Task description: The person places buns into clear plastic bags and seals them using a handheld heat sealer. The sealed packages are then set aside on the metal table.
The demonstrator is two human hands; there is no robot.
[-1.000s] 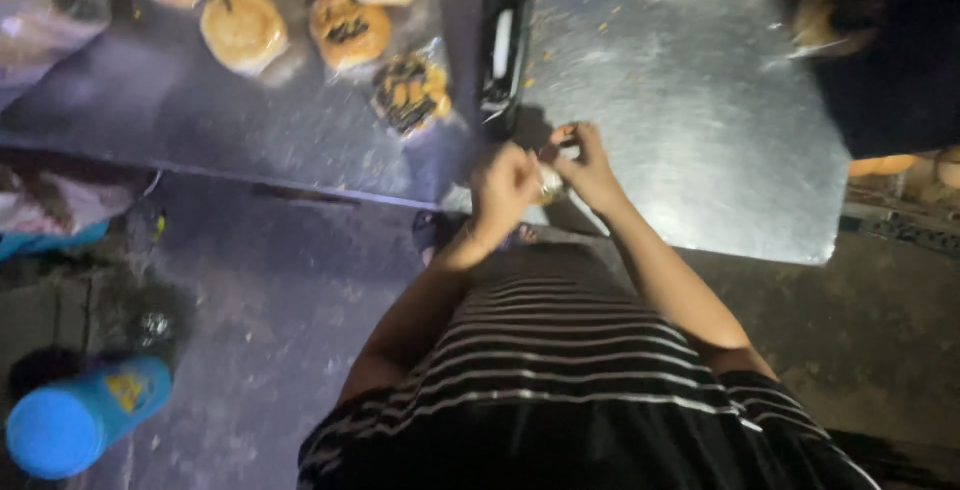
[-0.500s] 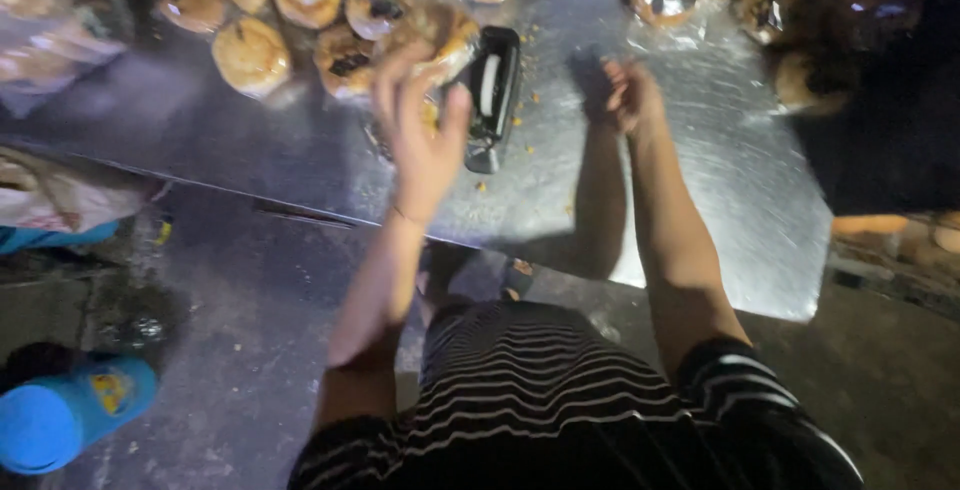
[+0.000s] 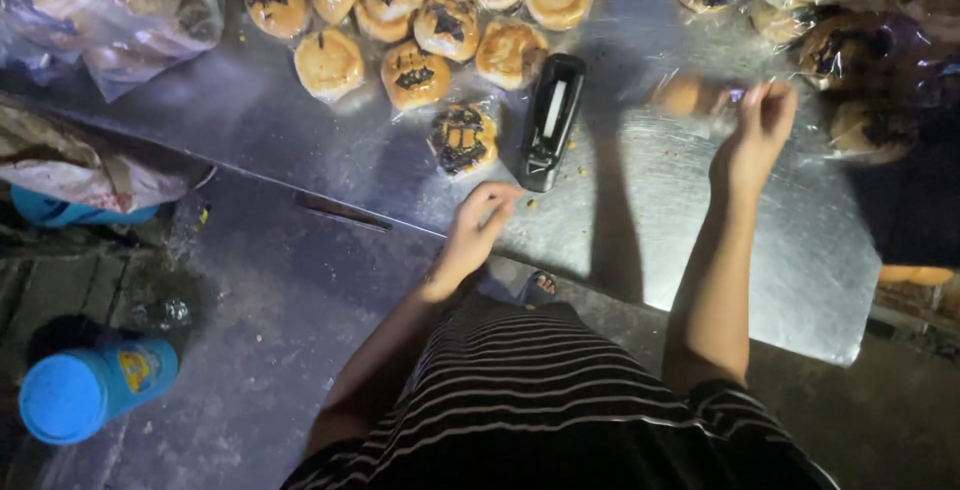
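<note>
**One wrapped bun in my fingers, a heap already laid out**

My right hand (image 3: 757,130) is pinched shut on the clear wrap of a bun (image 3: 685,96), held low over the metal surface (image 3: 700,250); the bun is blurred, so I can't say whether its wrap is closed. My left hand (image 3: 478,230) hangs loosely curled near the front edge, gripping nothing, just short of the black stapler (image 3: 550,120) lying flat. Beyond the stapler a heap of wrapped buns (image 3: 420,10) lies close together at the far side, which I judge as work done. More bagged buns (image 3: 840,10) lie to my right, seemingly left to handle.
</note>
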